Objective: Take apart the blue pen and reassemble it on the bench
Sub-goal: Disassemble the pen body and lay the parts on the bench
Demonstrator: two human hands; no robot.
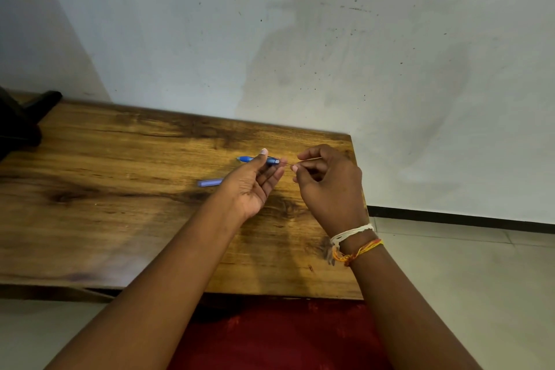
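My left hand (255,180) holds the blue pen barrel (247,159) between thumb and fingers, lying roughly level above the wooden bench (120,183). The barrel's open end points right, toward my right hand (327,186). My right hand pinches a thin refill (309,160) whose tip sits just at the barrel's opening. A separate blue pen piece (210,182), probably the cap, lies flat on the bench to the left of my left hand, partly hidden behind it.
A dark object (21,120) sits at the bench's far left corner. A pale wall rises behind the bench. The bench's right edge (359,189) drops to a tiled floor. A red cloth (270,336) lies below the front edge. Thread bands circle my right wrist.
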